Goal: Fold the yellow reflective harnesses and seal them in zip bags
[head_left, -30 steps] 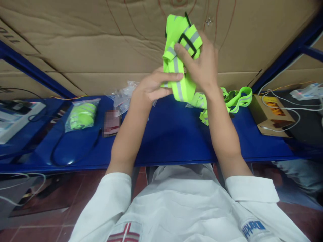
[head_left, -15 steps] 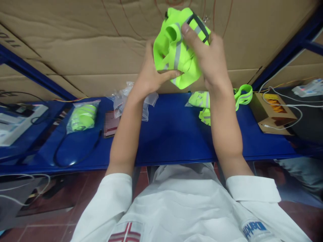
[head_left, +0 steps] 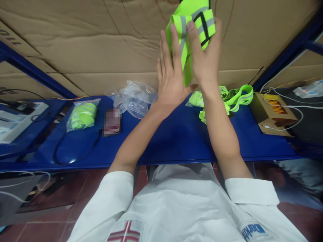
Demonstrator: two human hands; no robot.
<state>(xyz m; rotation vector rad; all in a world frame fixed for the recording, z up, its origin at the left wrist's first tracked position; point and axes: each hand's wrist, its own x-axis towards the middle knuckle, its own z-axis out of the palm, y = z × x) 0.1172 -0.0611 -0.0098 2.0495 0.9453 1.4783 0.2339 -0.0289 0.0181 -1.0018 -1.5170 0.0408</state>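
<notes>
A bundle of neon yellow-green reflective strap with grey stripes and a black buckle is held up against the cardboard behind the table; its top is cut off by the frame edge. My right hand grips it from the right, thumb across the front beside the buckle. Flat against the bundle's left side lies my left hand, fingers stretched out and pointing up. Below and right, more loose yellow-green straps lie on the table, partly behind my right forearm.
On the blue table lie a bagged yellow-green strap, crumpled clear plastic bags, a blurred-out phone-sized item and a black cable. An open cardboard box stands at right, with white cables. Blue posts flank the table.
The bundle has moved up and slightly right, and looks more flattened. My left hand has gone from curling around its lower left to lying flat on its side.
</notes>
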